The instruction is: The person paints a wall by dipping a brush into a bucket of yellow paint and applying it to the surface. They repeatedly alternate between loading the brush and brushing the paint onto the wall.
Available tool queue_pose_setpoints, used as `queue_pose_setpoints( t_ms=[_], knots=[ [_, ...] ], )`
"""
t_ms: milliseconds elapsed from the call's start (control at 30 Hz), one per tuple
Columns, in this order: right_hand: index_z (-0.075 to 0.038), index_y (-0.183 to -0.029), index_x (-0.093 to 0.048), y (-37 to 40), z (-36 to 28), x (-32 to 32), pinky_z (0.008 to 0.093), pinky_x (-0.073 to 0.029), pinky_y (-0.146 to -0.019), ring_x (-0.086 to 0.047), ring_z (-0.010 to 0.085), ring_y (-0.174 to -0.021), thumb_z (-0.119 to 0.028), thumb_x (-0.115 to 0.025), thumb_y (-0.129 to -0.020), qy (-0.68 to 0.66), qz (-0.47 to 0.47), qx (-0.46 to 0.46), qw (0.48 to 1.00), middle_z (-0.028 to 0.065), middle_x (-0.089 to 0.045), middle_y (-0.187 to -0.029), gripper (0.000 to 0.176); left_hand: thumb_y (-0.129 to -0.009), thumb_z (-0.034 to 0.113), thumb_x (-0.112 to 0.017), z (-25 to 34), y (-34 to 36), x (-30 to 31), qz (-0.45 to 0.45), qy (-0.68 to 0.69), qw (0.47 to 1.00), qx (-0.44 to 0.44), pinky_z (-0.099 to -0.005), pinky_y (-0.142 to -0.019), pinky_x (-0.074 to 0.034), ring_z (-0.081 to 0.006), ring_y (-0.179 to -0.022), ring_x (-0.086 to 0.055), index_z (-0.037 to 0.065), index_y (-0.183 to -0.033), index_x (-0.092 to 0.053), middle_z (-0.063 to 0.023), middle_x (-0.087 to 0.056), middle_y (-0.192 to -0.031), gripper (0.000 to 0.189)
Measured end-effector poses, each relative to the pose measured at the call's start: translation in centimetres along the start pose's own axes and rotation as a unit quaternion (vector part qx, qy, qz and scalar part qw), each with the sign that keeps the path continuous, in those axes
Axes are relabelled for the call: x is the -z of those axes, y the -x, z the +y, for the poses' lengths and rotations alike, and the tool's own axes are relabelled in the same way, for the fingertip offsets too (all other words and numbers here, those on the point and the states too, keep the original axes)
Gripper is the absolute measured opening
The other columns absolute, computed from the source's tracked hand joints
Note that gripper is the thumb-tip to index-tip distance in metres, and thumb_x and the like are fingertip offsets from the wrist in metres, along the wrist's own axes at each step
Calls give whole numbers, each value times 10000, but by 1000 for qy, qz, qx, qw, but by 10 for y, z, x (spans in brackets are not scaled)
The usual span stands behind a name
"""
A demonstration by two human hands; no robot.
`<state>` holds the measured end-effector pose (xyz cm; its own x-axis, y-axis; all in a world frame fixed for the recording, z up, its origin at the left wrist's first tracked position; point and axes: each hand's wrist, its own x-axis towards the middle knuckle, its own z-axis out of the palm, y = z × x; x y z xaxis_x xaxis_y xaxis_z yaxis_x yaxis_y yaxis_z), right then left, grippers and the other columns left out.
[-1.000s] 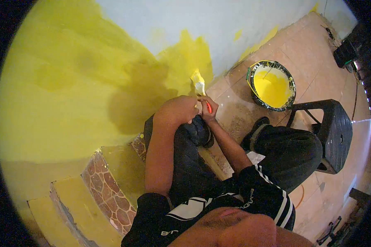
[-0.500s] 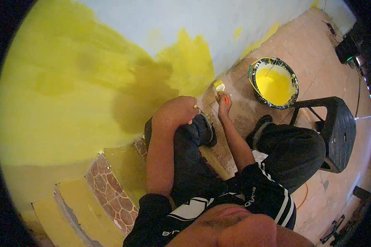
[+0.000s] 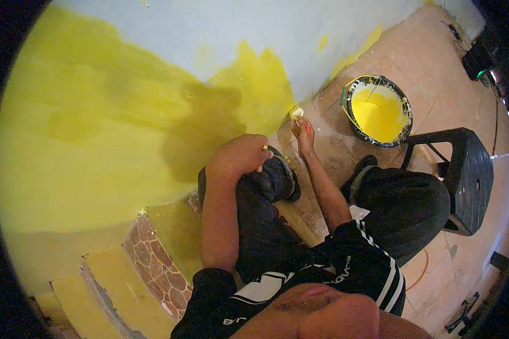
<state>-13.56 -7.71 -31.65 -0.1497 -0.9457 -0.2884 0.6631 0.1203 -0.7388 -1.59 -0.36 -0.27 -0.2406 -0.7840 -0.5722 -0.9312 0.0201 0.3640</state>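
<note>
In the head view my right hand (image 3: 304, 135) is closed on a paintbrush (image 3: 297, 114) with an orange-red part showing at the fingers. The brush head is at the foot of the wall (image 3: 152, 107), where yellow paint meets the floor. My left hand (image 3: 254, 152) rests by my bent knee with its fingers curled; something small and yellowish shows at the fingers, too small to name. To the right of the brush stands a black-rimmed bucket (image 3: 408, 118) with yellow paint (image 3: 379, 116) inside and its handle lying against the left side.
A black plastic stool (image 3: 472, 175) stands right of my knee. At the lower left are yellow steps (image 3: 113, 282) with a stone-patterned face (image 3: 155, 263). Tiled floor (image 3: 418, 68) runs along the wall. A dark device (image 3: 481, 56) with a green light is at the upper right.
My right hand and the brush have moved slightly up and left along the wall's foot. The whole view has shifted a little. My left hand stays by the knee.
</note>
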Motion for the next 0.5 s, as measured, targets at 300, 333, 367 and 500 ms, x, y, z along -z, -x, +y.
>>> queue_pose_setpoints(
  t_ms=[300,333,367,500],
  knots=[
    [-31,-911,-556,5,-51,-24,340,-528,-691,-615,225,-775,-230,-490,-893,-68,17,58,996,81,-591,-848,211,-803,251,-543,-1,-1,0,13,-13,1000,-18,-413,-675,-459,-284,-686,-618,4,-819,-574,-128,-615,-666,249],
    [-17,-887,-553,6,-58,-27,357,-533,-685,-628,256,-788,-223,-486,-891,-89,23,78,993,91,-591,-850,217,-803,251,-543,-1,-1,-1,13,-12,1000,-18,-413,-675,-459,-284,-686,-618,4,-819,-574,-128,-615,-666,249],
    [-17,-887,-553,6,-66,-30,357,-533,-685,-628,256,-788,-223,-486,-891,-88,22,79,993,91,-591,-850,217,-802,253,-543,-1,-2,0,5,-9,1000,-11,-414,-676,-459,-281,-684,-619,4,-819,-574,-129,-615,-667,251],
    [-6,-888,-544,6,-93,-39,375,-539,-678,-637,311,-824,-184,-471,-884,-117,23,147,982,103,-592,-844,192,-836,304,-542,6,4,4,-4,-15,1000,9,-397,-679,-446,-277,-723,-599,27,-817,-562,-89,-617,-657,278]
  ],
)
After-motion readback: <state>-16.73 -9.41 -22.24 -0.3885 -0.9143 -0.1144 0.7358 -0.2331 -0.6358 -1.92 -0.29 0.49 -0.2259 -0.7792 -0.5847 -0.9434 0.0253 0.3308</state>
